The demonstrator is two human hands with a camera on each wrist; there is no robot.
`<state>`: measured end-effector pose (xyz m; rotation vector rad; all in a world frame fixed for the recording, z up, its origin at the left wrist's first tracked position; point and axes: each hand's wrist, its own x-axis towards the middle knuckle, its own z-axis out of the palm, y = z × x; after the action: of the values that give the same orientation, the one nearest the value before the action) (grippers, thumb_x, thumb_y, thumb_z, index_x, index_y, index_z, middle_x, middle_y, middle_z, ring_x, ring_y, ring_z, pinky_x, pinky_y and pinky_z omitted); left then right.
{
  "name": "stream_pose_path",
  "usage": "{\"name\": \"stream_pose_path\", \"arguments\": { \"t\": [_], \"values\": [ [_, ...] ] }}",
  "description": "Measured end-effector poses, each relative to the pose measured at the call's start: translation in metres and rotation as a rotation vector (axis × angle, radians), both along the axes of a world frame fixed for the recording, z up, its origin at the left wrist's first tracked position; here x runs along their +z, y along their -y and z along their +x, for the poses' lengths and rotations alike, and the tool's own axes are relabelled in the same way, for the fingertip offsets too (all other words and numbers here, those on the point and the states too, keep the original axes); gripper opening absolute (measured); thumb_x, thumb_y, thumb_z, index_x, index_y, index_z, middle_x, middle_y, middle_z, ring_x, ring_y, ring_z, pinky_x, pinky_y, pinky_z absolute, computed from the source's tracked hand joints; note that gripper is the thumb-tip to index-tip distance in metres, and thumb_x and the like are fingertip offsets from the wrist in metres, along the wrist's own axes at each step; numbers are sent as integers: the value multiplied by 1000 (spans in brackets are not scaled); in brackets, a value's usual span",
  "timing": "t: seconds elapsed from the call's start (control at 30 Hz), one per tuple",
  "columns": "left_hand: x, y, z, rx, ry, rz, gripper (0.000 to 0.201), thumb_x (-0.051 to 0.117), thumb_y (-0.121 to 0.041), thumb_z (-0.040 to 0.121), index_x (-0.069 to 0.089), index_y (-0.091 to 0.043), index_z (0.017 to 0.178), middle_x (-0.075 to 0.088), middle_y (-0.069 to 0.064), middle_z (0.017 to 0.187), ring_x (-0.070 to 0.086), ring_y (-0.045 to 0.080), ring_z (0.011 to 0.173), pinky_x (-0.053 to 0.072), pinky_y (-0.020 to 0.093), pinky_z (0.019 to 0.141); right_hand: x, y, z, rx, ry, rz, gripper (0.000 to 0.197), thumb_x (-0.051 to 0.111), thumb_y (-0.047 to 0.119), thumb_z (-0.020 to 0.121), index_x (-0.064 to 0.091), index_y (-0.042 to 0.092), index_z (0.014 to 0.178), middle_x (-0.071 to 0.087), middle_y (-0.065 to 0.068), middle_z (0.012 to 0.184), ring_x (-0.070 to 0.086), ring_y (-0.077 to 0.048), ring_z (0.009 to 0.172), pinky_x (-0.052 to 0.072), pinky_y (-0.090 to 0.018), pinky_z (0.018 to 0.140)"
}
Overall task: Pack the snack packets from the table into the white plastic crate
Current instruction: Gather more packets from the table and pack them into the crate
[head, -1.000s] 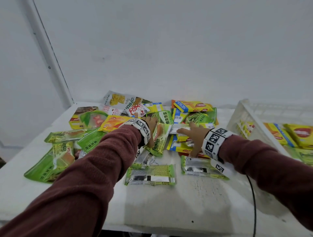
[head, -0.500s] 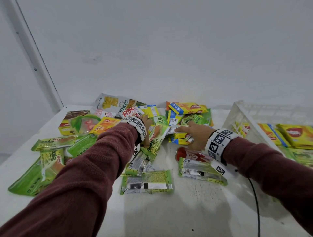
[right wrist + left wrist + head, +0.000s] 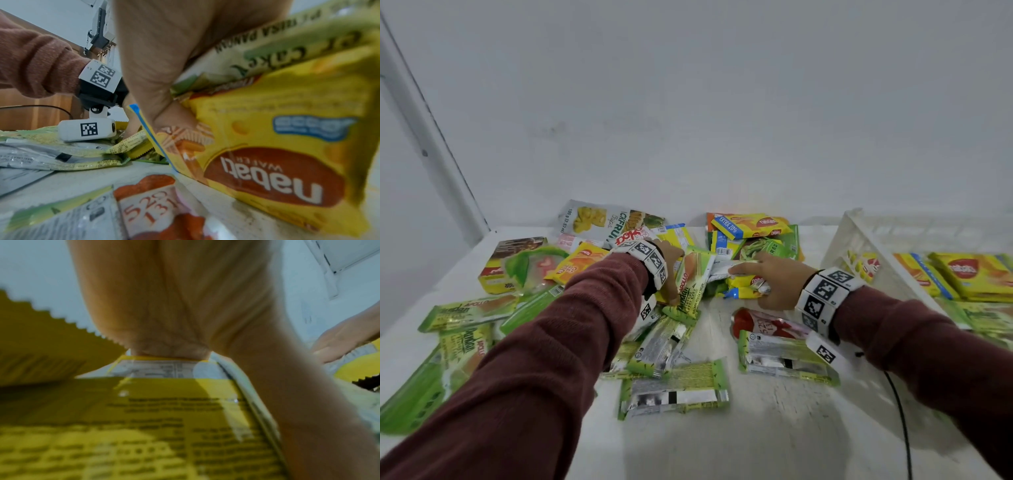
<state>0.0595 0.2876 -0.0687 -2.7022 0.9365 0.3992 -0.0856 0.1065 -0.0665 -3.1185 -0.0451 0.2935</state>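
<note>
We work at a white table (image 3: 774, 442) that carries a spread of snack packets toward its far edge. Both our arms, in maroon sleeves (image 3: 544, 359) with marker-tagged wristbands (image 3: 652, 258), reach forward over the pile.

Our right hand (image 3: 774, 282) is palm-down near the middle of the far edge. Its thumb and fingers (image 3: 174, 116) clamp a yellow Nabati wafer packet (image 3: 287, 146) together with a green pandan cake packet (image 3: 277, 53) stacked against it. The bundle tilts, with one corner low over the surface. A red-and-white packet (image 3: 156, 209) lies flat on the table just beneath it.

Our left hand (image 3: 671, 270) is just beside the right, turned thumb-down. In the head view the thumb and fingers pinch a green Apollo pandan packet (image 3: 693, 284), which stands tilted on its short end. The left wrist view shows the palm (image 3: 174, 296) against a yellow packet back (image 3: 144, 426); blur hides the fingertip detail there.

The white plastic crate (image 3: 859, 246) stands at the right edge of the table, well apart from the left hand and near the right wrist. Yellow wafer packets (image 3: 969, 274) already lie inside it. Silver-backed green packets (image 3: 674, 390) lie flat in the middle of the table, below both hands. A black cable (image 3: 904, 428) runs off the near right edge.
</note>
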Motion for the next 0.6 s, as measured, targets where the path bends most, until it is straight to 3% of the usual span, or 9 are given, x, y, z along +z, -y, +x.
{"name": "stream_pose_path", "arguments": {
  "t": [0.17, 0.23, 0.3, 0.33, 0.43, 0.5, 0.57, 0.6],
  "values": [
    [10, -2, -2, 36, 5, -122, 102, 83, -53, 51, 39, -13, 134, 50, 6, 135, 50, 28, 121, 42, 38, 102, 10, 5, -4, 39, 104, 37, 62, 54, 52, 84, 33, 35, 140, 52, -10, 121, 54, -27, 108, 46, -35, 93],
    [16, -1, -1, 46, 21, -194, 88, 81, -49, 59, 44, -9, 129, 55, 8, 129, 53, 28, 116, 43, 34, 96, 19, 9, -1, 25, 126, 109, 66, 60, 48, 82, 35, 32, 141, 57, -7, 113, 55, -25, 103, 46, -36, 93],
    [23, 1, -3, 45, 37, -264, 77, 80, -45, 63, 49, -9, 124, 58, 9, 123, 56, 28, 111, 46, 34, 91, 28, 12, 3, -15, 161, 204, 69, 67, 36, 80, 35, 30, 141, 58, 1, 92, 54, -21, 89, 46, -30, 86],
    [26, 2, -4, 39, 48, -306, 73, 79, -43, 65, 50, -10, 123, 59, 9, 121, 56, 28, 109, 46, 34, 90, 33, 13, 3, -34, 175, 246, 69, 67, 30, 81, 35, 29, 141, 58, 4, 91, 53, -19, 90, 43, -26, 84],
    [37, 3, -8, 66, 35, -458, 63, 79, -34, 68, 54, -8, 119, 62, 11, 118, 59, 28, 106, 47, 33, 87, 51, 17, 2, -49, 239, 373, 67, 68, 23, 80, 37, 27, 140, 57, -1, 126, 53, -20, 115, 40, -25, 92],
    [49, 4, -11, 86, -11, -584, 55, 80, -24, 68, 59, -6, 114, 64, 13, 116, 60, 27, 106, 47, 31, 90, 67, 16, -3, -57, 275, 442, 68, 68, 26, 78, 39, 26, 138, 56, -1, 128, 52, -18, 116, 36, -19, 87],
    [63, 6, -15, 94, -26, -685, 50, 80, -18, 69, 61, -5, 113, 64, 13, 115, 60, 26, 107, 44, 25, 88, 82, 16, -10, -86, 319, 510, 76, 67, 40, 67, 41, 26, 137, 57, -1, 121, 52, -16, 111, 35, -18, 86],
    [71, 7, -18, 93, -17, -723, 49, 80, -18, 69, 62, -5, 113, 64, 12, 115, 59, 25, 108, 42, 23, 85, 89, 18, -12, -117, 352, 552, 75, 67, 39, 67, 42, 26, 136, 58, -1, 121, 53, -16, 111, 37, -20, 86]
  ]
}}
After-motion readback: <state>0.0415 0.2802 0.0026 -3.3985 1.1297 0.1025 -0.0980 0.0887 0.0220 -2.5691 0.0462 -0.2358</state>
